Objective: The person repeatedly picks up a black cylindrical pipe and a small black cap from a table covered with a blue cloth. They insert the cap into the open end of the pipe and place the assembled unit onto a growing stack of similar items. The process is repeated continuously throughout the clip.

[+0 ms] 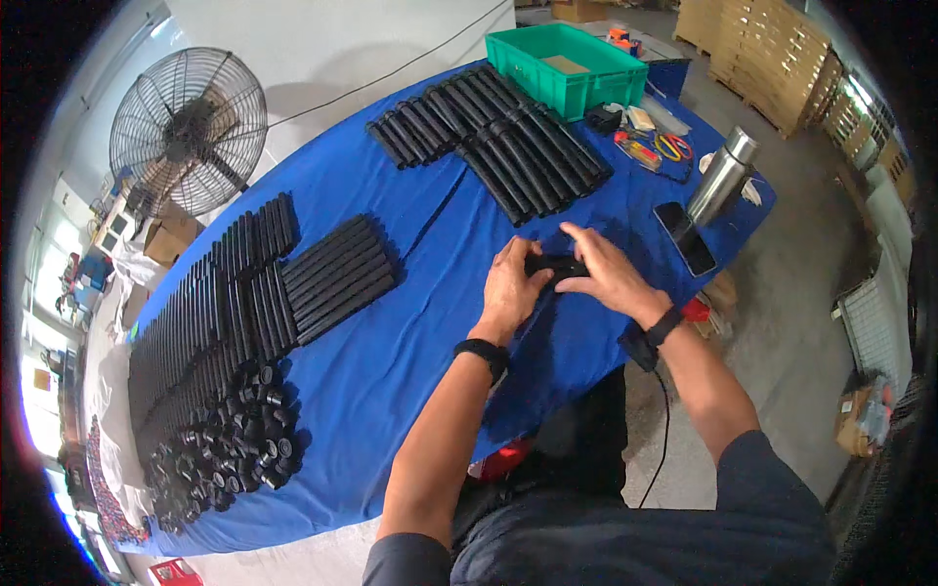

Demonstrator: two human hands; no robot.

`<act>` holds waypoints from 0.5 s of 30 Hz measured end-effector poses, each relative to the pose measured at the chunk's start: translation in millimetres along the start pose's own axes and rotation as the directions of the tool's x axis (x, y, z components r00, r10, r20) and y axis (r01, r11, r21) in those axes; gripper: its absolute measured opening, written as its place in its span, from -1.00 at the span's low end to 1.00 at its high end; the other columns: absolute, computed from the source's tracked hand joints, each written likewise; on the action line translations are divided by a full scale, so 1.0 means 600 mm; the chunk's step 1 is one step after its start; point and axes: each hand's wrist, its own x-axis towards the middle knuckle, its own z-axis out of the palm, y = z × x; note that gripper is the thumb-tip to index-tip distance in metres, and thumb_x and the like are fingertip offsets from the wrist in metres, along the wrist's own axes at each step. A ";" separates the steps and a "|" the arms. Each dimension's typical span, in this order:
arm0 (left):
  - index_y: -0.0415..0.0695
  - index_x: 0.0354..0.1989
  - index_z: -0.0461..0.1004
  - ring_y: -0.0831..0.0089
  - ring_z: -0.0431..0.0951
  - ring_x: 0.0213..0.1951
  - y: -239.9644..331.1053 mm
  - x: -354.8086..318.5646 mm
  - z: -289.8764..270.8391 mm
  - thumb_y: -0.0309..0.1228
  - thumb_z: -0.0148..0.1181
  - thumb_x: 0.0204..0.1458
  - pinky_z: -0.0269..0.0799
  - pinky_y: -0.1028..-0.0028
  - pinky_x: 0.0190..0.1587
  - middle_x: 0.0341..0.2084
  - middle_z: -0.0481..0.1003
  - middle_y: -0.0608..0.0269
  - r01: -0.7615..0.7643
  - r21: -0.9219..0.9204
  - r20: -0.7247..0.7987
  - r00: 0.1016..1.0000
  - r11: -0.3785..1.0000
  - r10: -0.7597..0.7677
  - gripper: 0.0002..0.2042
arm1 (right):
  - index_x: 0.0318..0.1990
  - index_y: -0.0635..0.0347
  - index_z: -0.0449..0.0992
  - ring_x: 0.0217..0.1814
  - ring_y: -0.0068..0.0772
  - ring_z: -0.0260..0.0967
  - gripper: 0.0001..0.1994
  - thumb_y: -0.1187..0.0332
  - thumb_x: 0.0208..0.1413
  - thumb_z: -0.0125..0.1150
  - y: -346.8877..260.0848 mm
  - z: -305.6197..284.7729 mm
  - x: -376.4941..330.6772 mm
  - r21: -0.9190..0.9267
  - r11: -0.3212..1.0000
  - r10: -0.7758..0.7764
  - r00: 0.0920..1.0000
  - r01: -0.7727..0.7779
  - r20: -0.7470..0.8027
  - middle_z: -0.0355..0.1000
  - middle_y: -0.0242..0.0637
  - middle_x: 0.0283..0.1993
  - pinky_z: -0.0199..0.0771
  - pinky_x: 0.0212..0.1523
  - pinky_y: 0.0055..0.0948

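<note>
Over the blue cloth in front of me, a short black cylindrical part (558,266) is held between my two hands. The fingers of my left hand (509,291) wrap around its left end. At the other end, my right hand (614,276) grips it between thumb and fingers, the index finger raised. Much of the part is hidden by the fingers. Just beyond the hands, black tubes with collars (532,166) lie side by side. Plain black tubes (337,278) form rows at the left, with a heap of black ring-shaped caps (230,439) nearer me.
A green crate (528,70) stands at the far edge of the blue-covered table (391,391). To the right are a steel flask (721,178), a phone (685,238) and small hand tools (640,151). A large fan (191,132) is beyond the left side. Stacked cartons (772,59) rise at the back right.
</note>
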 end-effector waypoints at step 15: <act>-0.25 0.23 0.37 0.21 0.36 0.31 -0.035 -0.032 -0.029 -0.57 0.31 0.05 0.31 0.30 0.31 0.29 0.36 0.00 0.091 -0.277 -0.026 0.994 0.957 -0.102 -0.48 | 0.27 0.37 0.30 0.07 -0.01 0.35 -0.26 0.04 0.06 0.38 0.008 0.059 0.028 -0.355 0.914 -0.197 0.980 0.196 0.035 0.37 -0.06 0.01 0.40 0.10 -0.13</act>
